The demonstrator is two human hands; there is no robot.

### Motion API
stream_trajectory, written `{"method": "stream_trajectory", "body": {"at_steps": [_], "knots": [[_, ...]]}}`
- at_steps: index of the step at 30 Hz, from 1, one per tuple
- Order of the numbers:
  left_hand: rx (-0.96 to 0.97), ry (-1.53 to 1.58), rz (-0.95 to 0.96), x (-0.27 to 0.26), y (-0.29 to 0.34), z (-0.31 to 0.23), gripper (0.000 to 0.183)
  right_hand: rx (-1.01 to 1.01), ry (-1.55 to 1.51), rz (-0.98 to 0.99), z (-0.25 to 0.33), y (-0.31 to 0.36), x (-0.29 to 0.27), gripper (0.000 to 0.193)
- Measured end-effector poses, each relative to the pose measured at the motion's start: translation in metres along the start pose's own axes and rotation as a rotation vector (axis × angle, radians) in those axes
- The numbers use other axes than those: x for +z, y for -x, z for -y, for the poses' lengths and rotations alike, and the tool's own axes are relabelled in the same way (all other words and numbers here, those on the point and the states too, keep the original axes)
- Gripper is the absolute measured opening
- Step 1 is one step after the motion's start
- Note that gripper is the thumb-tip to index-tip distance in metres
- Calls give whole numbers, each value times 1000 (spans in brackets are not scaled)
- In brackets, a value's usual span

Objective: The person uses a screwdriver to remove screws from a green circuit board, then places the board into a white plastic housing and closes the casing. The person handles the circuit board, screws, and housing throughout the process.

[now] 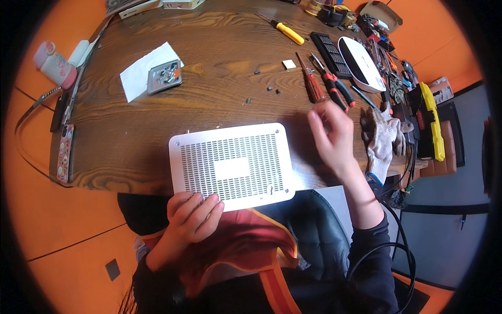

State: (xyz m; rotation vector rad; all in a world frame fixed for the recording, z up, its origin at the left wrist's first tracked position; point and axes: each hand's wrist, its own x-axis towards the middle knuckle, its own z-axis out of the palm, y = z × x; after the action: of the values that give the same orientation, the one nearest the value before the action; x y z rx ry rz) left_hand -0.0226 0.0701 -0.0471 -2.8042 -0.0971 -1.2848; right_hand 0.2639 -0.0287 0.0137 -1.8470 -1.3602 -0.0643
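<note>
A white plastic housing with rows of vent slots and a pale label lies across the table's near edge, screw holes at its corners. My left hand grips its lower left edge, the fingers on top and the thumb out of sight. Off to the right of the housing, my right hand is raised with thumb and forefinger apart and nothing visible between them. Closest to its fingertips are the handle of a red screwdriver and red-and-black pliers.
Left of centre, a small tray of screws rests on white paper. Small dark pieces lie mid-table. Beyond are a yellow-handled screwdriver, a black bit case, a white oval device and gloves.
</note>
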Motion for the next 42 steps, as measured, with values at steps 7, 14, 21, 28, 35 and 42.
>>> {"method": "stream_trajectory", "body": {"at_steps": [7, 14, 21, 28, 35, 42], "knots": [[-55, 71, 114, -4, -7, 6, 17, 25, 430, -57, -53, -37, 2, 28], [-128, 83, 164, 2, -35, 22, 22, 103, 364, 2, -64, -56, 14, 24], [-267, 304, 237, -14, -110, 59, 20, 356, -685, -426, -65, -61, -22, 32], [-740, 805, 1097, 77, -193, 117, 18, 464, -1333, -576, -75, -56, -33, 39], [-751, 904, 889, 134, -205, 100, 17, 507, -1339, -556, -70, -54, -31, 39], [-801, 798, 857, 143, -218, 98, 16, 529, -1413, -520, -67, -55, -32, 35]]}}
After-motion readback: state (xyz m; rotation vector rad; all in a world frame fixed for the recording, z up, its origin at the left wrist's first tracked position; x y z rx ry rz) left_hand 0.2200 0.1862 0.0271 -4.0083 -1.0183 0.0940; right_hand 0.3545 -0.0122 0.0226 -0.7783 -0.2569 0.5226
